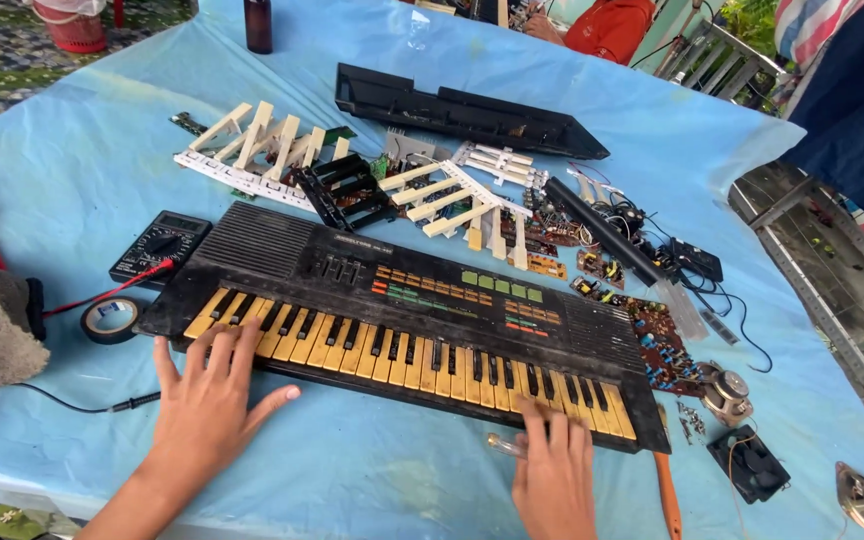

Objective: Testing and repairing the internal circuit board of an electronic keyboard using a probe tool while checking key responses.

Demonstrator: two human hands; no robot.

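The black electronic keyboard with yellowed keys (402, 320) lies across the blue-covered tabletop (372, 470). The left hand (207, 400) rests spread fingers on its low keys; the right hand (552, 465) presses its fingers, close together, on high keys.

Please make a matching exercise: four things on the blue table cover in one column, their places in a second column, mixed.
1. black electronic keyboard with yellowed keys
2. black roll of tape
3. black digital multimeter
4. small black square fan

A. far right, near the front edge
B. under both hands
C. behind the tape
D. left of the keyboard's near corner

Pairs: 1-B, 2-D, 3-C, 4-A
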